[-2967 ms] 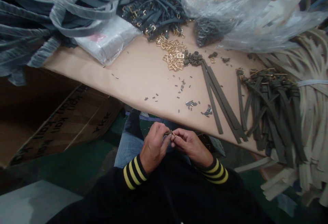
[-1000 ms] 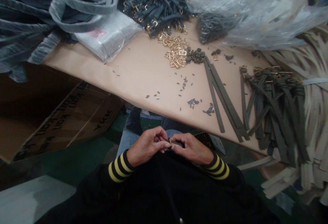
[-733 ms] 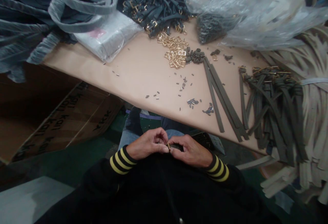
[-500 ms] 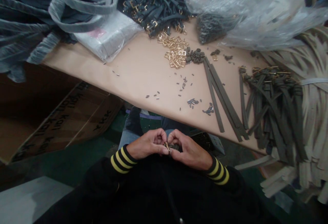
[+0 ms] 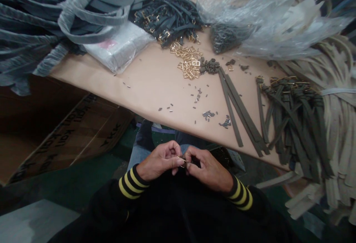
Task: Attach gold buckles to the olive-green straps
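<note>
Both hands meet in my lap below the table edge. My left hand [image 5: 161,160] and my right hand [image 5: 207,168] each pinch a small gold buckle [image 5: 182,159] held between the fingertips, with a dark strap end mostly hidden under the right fingers. On the tan table [image 5: 144,83] lie a heap of loose gold buckles [image 5: 189,63], a few bare olive straps [image 5: 236,105] and a pile of olive straps with buckles fitted [image 5: 294,113].
Dark blue buckled straps [image 5: 169,13] are heaped at the back. A wrapped white packet [image 5: 116,46], clear plastic bags [image 5: 264,20] and cream straps [image 5: 339,98] crowd the table's back and right. A cardboard box [image 5: 69,131] stands at the left on the floor. Small dark scraps [image 5: 208,114] dot the table.
My hands stay together in my lap and have worked the buckle with small finger movements; the left hand turned inward. The view shifted slightly.
</note>
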Demonstrator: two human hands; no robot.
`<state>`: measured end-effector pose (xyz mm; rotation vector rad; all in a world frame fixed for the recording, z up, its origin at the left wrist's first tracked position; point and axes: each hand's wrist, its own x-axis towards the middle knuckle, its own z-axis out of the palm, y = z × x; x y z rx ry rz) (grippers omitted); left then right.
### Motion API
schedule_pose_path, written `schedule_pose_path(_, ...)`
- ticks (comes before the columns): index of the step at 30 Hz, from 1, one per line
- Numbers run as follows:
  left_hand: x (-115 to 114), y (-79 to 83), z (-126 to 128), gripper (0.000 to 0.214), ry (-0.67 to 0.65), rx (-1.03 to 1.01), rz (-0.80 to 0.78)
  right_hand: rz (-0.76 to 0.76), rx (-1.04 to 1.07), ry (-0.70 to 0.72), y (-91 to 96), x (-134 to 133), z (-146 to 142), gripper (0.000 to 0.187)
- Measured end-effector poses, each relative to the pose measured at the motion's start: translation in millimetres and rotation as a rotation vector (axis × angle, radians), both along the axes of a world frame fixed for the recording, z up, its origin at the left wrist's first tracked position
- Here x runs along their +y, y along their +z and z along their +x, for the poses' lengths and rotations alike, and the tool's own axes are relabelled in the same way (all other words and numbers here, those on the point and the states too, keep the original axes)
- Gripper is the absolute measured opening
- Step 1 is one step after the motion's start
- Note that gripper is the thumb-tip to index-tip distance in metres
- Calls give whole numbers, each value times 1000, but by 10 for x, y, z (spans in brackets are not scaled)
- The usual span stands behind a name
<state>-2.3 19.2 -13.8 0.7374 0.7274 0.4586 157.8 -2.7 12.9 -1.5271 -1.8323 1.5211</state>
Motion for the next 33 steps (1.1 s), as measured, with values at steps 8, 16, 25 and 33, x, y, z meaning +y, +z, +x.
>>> schedule_pose_path(8,-36,40,8,28,113,-44,14,77,-107,-101,64,1,-65,13)
schedule_pose_path(16,5,23,69,34,52,113,47,206,-251,-75,37,-49,-59,9)
schedule_pose_path(25,146,156,112,29,146,261,331,436,-531,202,330,158,-8,14)
schedule_pose_path(33,321,85,173,39,318,271,164,378,-315,311,433,779,144,13)
